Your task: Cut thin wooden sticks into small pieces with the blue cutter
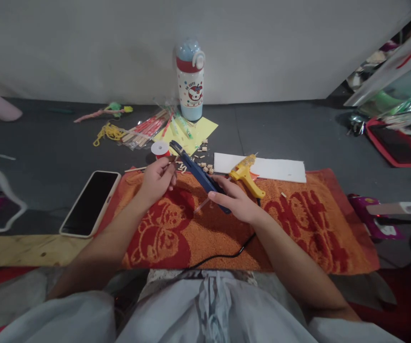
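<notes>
Hands meet at the centre of the frame over one orange-and-red towel (298,224) — the right hand (236,200) is closed around one dark blue glue gun (196,172), nozzle aimed up-left, while the left hand (157,180) pinches one thin wooden stick (139,168) between fingertips. One yellow glue gun (245,174) lies just right of them, one phone (89,202) at left, one bottle (190,81) at the upper middle.

Both forearms are bare up to the elbows, with no watch, ring or bracelet visible on the left hand (157,182) or right hand (236,200). Pale grey-white fabric, loosely creased, covers the lap and knees.
</notes>
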`<state>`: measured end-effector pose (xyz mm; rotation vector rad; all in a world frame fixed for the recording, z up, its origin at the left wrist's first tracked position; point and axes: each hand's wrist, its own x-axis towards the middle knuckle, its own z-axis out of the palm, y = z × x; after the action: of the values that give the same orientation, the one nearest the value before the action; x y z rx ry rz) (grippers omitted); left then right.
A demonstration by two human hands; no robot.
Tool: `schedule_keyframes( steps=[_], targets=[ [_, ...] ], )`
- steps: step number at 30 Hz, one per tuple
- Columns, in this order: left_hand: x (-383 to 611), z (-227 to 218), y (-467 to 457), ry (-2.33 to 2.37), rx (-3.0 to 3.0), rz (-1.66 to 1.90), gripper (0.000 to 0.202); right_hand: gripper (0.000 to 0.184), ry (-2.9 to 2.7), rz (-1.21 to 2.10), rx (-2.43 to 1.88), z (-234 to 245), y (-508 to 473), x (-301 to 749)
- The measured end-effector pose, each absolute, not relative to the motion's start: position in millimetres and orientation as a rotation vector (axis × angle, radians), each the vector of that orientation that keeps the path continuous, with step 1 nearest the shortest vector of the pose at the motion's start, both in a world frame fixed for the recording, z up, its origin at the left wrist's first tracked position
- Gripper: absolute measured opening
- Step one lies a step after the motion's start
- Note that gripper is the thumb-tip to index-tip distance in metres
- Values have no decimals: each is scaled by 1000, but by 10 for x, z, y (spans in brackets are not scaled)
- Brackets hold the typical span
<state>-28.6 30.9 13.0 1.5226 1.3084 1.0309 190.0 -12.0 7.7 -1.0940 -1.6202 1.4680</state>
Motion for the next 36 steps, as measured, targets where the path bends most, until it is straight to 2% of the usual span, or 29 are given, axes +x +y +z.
schedule_keyframes(
  steps=[16, 25, 31, 33, 36],
  targets=[
    [-315, 214, 322, 1303, 1563, 974, 17, 45, -1641, 1501, -1112, 84, -110, 1910],
    [-353, 196, 339, 1249, 1538, 957, 25, 35, -1639, 1504, -1117, 91, -99, 1896],
    [-340, 201, 377, 1351, 1654, 974, 29, 40, -1572, 1456, -1125, 33, -113, 1866],
    [-341, 170, 407, 1408, 1583, 1039, 26, 42, -1569, 1413, -1163, 0, -111, 1860],
    [-336, 149, 412, 1464, 1450, 1008, 33, 43, -1558, 1369, -1195, -30, -108, 1854]
  ],
)
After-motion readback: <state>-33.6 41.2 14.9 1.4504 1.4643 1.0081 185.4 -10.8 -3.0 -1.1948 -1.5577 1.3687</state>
